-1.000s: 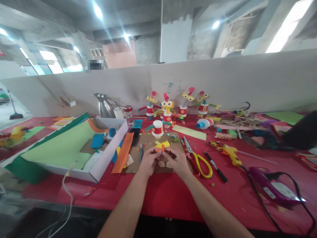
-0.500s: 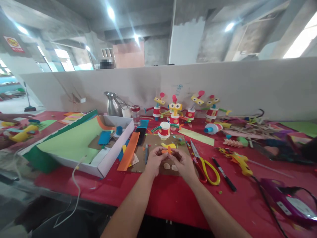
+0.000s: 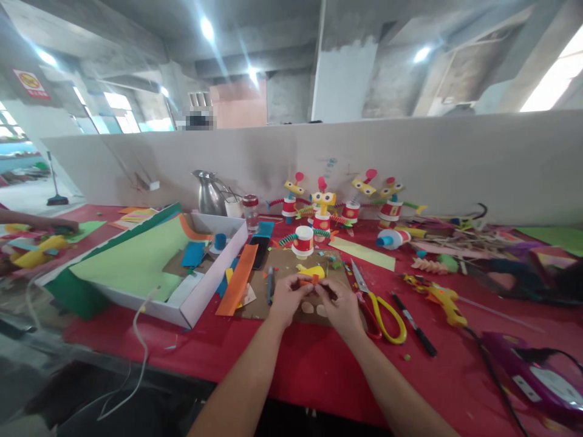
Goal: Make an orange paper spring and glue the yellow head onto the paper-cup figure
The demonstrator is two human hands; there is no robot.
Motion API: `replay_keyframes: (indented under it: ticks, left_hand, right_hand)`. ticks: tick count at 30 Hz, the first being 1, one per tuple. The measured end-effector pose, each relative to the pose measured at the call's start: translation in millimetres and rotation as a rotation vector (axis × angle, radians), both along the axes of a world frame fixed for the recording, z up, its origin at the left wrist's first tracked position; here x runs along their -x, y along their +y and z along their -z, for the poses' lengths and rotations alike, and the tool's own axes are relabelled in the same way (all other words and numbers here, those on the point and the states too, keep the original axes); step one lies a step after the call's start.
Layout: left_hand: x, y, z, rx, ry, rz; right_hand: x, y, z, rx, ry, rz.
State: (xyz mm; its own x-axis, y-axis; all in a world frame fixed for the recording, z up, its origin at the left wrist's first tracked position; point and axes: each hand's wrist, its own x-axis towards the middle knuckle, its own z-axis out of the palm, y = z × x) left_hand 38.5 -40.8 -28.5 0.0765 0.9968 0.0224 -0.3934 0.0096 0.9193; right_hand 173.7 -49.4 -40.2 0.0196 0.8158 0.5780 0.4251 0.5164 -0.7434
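Between the fingertips of my left hand [image 3: 290, 297] and my right hand [image 3: 339, 303] is a small orange paper strip [image 3: 314, 279], pinched from both sides above a brown cardboard sheet [image 3: 255, 308]. Just beyond my fingers lies a yellow paper piece [image 3: 312, 271]. A white and red paper cup [image 3: 303, 241] with a folded green paper arm on each side stands at the sheet's far edge. Pale oval pieces [image 3: 308, 308] lie under my hands. Scissors with yellow and red handles [image 3: 385, 318] rest beside my right hand.
To the left stands a white box [image 3: 195, 303] with coloured paper in it. Finished paper-cup figures [image 3: 323, 203] line the back. At right lie a black marker [image 3: 414, 325], a yellow glue gun [image 3: 449, 303] and a purple device [image 3: 532, 376]. A co-worker's arm [image 3: 39, 220] reaches in at far left.
My hands stay together on the orange paper strip, which has turned slightly between the fingertips. The co-worker's hand at far left has shifted. The view has moved a little.
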Motion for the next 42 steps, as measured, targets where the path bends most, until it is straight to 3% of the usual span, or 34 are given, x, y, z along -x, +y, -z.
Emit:
replay_keyframes:
  ticks: [9,14,21,35,42]
  left_hand:
    - [-1,2,4.8,-0.019,0.019,-0.099]
    - [-3,2,9.0,-0.035,0.004,-0.08]
    - [-3,1,3.2,-0.054,0.008,-0.144]
    - [-5,-1,7.4,-0.049,-0.024,-0.011]
    - [-3,0,5.6,-0.008,-0.082,-0.018]
  right_hand:
    - [2,1,5.9,0.146,0.151,-0.138]
    - [-2,3,7.8,0.244,0.251,-0.158]
    - [0,4,9.1,0.324,0.335,-0.165]
    - [-4,6,3.7,0.337,0.449,-0.117]
    - [-2,4,-0.6,0.404,0.529,-0.201]
